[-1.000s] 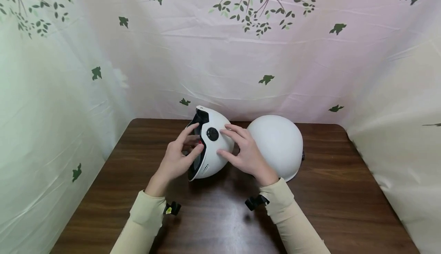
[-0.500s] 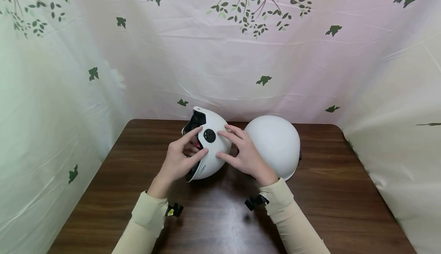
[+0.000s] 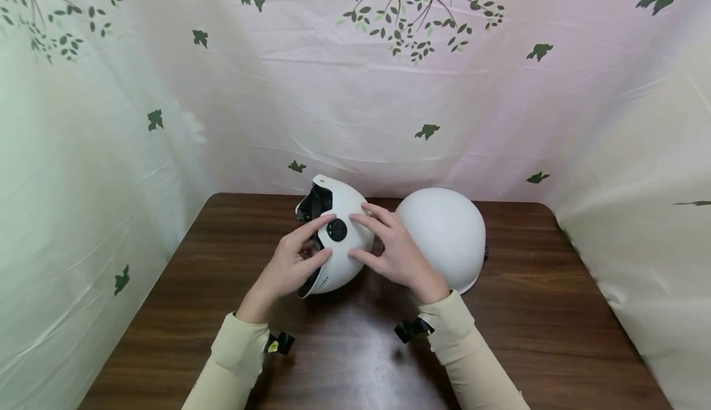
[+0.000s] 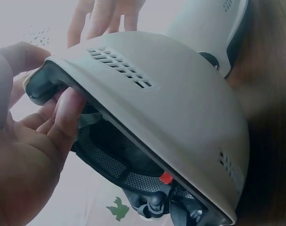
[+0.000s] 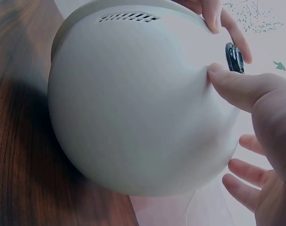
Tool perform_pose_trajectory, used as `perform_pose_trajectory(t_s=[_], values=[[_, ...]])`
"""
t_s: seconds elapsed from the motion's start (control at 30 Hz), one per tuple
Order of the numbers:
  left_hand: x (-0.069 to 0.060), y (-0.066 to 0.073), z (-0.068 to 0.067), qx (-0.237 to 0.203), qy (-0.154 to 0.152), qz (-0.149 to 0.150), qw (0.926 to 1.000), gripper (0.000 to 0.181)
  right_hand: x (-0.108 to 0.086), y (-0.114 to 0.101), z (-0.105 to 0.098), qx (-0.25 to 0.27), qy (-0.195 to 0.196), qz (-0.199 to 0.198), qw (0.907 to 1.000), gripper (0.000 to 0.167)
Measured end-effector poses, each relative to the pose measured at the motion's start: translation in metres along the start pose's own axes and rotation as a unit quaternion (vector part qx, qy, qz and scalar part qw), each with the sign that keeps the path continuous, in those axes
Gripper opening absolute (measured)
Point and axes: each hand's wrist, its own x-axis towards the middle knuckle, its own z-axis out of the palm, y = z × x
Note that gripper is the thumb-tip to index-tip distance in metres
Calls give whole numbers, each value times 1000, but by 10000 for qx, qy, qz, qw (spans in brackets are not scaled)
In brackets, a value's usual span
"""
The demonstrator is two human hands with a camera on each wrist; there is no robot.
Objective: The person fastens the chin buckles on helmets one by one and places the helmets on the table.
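Observation:
In the head view, a white helmet [image 3: 350,259] lies tipped on its side, with a round black button [image 3: 337,230] on its shell facing up. My left hand [image 3: 287,268] grips its open rim, index finger and thumb over the shell beside the button, other fingers inside. The left wrist view shows the dark lining [image 4: 119,155] and a red buckle piece [image 4: 166,177]. My right hand [image 3: 400,252] rests spread fingertips and thumb on the rounded shell, on the button's right. A second white helmet [image 3: 444,231] sits just behind that hand, dome up.
Both helmets stand on a dark brown wooden table [image 3: 544,311] near its back edge. A pale curtain [image 3: 344,101] printed with leaves and birds hangs behind and at both sides. Small black cameras [image 3: 411,330] are strapped at the wrists.
The tipped helmet has turned a little, its black button shifting lower toward me. My left hand has moved slightly right with its rim, fingers closer to the button. The right hand stays nearly in place.

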Motion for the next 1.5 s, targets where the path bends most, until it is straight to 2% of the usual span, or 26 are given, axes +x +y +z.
perform_pose_trajectory(t_s=[0.23,0.33,0.47,0.63,0.9,1.0,1.3,1.5], values=[[0,2,3,-197,-13,-122,9997,57,-4,1,-1,-48,13,-34,10000,64],[0,2,6,-219,89,-236,9994,56,-4,2,-2,-103,3,-37,9999,64],[2,4,6,-119,264,-219,9993,53,-3,1,-2,-134,-47,-46,9999,67],[4,7,3,-144,295,-241,9992,52,-3,-1,-3,-115,-106,-9,9999,69],[3,6,2,-425,318,-334,9980,56,-4,-1,1,-63,-209,82,9997,71],[3,5,1,-579,411,-369,9968,57,-3,-1,1,-66,-221,79,9997,70],[4,0,-1,-1034,584,-480,9918,61,0,-2,0,-21,-21,-35,10000,68],[6,1,-2,-1224,641,-532,9890,63,1,-3,-3,11,10,28,10000,66]])
